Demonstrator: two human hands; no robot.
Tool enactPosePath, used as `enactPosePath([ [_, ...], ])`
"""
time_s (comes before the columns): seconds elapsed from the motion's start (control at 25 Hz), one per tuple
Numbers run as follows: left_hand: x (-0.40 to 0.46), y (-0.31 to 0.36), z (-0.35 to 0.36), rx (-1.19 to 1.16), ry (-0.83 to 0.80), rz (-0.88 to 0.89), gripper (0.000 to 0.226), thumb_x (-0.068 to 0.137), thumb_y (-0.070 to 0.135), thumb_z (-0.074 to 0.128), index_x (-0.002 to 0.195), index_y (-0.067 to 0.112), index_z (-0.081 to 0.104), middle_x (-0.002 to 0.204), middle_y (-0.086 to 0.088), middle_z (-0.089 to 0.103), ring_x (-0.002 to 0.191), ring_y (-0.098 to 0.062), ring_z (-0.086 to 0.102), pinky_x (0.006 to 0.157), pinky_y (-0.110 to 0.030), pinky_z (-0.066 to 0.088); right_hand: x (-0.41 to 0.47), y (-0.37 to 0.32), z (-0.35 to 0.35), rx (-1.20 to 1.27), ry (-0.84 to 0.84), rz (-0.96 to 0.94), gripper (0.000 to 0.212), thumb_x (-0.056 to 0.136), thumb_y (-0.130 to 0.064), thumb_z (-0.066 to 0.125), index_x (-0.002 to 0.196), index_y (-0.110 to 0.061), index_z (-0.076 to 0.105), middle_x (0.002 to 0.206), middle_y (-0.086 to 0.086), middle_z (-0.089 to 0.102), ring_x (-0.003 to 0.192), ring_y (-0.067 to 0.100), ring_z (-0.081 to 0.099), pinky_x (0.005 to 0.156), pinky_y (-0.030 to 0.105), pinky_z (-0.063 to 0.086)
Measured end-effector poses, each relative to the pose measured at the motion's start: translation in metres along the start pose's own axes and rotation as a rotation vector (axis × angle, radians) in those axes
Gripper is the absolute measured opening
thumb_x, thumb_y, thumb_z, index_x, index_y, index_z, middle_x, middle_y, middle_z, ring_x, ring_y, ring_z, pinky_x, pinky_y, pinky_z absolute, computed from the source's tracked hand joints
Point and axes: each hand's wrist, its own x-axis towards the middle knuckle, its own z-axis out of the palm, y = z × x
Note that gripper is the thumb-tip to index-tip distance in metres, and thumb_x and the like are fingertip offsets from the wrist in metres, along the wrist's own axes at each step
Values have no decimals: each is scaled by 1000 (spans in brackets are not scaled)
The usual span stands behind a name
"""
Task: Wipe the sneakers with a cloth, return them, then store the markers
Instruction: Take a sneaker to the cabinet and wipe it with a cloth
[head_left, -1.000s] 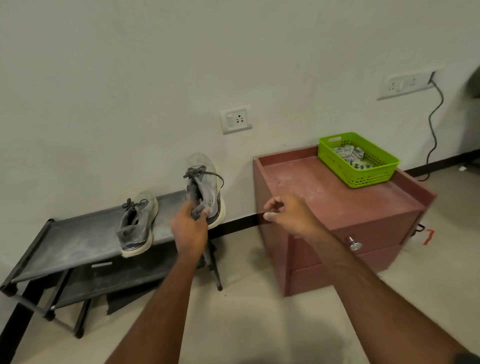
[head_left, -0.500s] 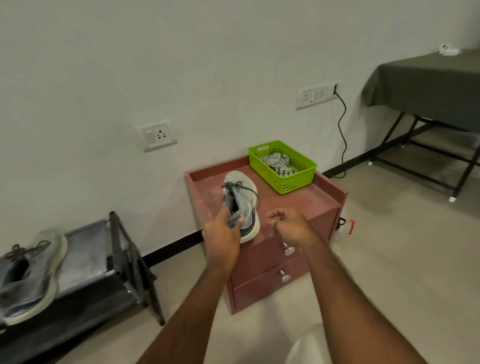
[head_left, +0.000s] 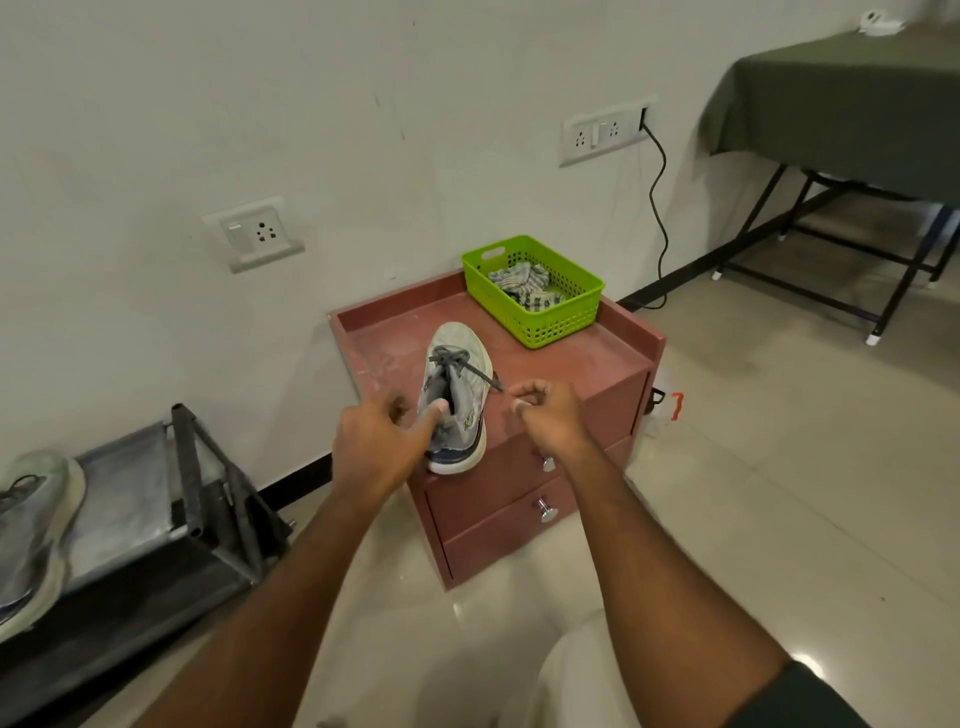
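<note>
A grey sneaker (head_left: 457, 395) with a white sole is seen resting on the top of a reddish-brown drawer cabinet (head_left: 561, 358) at the centre of the frame, its toe pointed toward the wall and its heel at the cabinet's front edge. The left hand (head_left: 374, 447) is placed at the heel of this sneaker; a thumb or fingertip is laid against the collar, while the other fingers are spread loosely and blurred, so it cannot be told whether the shoe is truly gripped. The right hand (head_left: 550, 410) is held just right of the sneaker, above the cabinet's front edge, with its fingers curled inward and nothing seen between them. A dark lace end is trailed from the shoe toward that hand.

At the back right of the cabinet top, a lime-green plastic basket (head_left: 566, 317) is set, and a crumpled striped cloth (head_left: 522, 278) is contained in it. Two metal knobs are fitted to the cabinet's drawers.

In the lower left of the frame, a second grey sneaker (head_left: 31, 530) is laid on a dark metal shoe rack (head_left: 208, 499). In the upper right, a table (head_left: 841, 98) covered with a dark green cloth is placed on black legs.
</note>
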Motion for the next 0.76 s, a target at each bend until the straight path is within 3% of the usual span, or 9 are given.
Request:
enactPosePath([
  [0.2, 79, 31, 8, 30, -51, 97, 30, 86, 45, 66, 69, 20, 63, 67, 7, 65, 68, -14, 65, 67, -36, 56, 51, -29, -26, -145, 166, -238, 11, 86, -3, 67, 89, -14, 70, 82, -6, 67, 79, 13, 63, 72, 25, 50],
  [0.4, 148, 59, 53, 73, -188, 296, 15, 88, 30, 68, 87, 15, 68, 89, 1, 70, 88, -19, 60, 75, -33, 46, 161, -68, -47, -500, 177, -470, 19, 78, -1, 66, 88, -14, 76, 93, 7, 75, 88, 25, 68, 79, 30, 52],
  [0.64, 207, 52, 98, 97, -382, 435, 16, 83, 24, 67, 98, 20, 69, 104, -1, 71, 103, -20, 63, 91, -41, 52, 255, -72, -22, -1170, -356, -285, 34, 83, -11, 71, 115, -22, 77, 118, 2, 74, 108, 22, 68, 83, 24, 50],
  [0.76, 229, 43, 111, 77, -389, 461, 20, 78, 27, 67, 97, 20, 70, 100, 0, 72, 99, -19, 65, 90, -42, 53, 275, -56, -3, -1335, -451, -190, 44, 91, -24, 55, 134, -29, 64, 142, 5, 59, 126, 29, 58, 101, 39, 52],
])
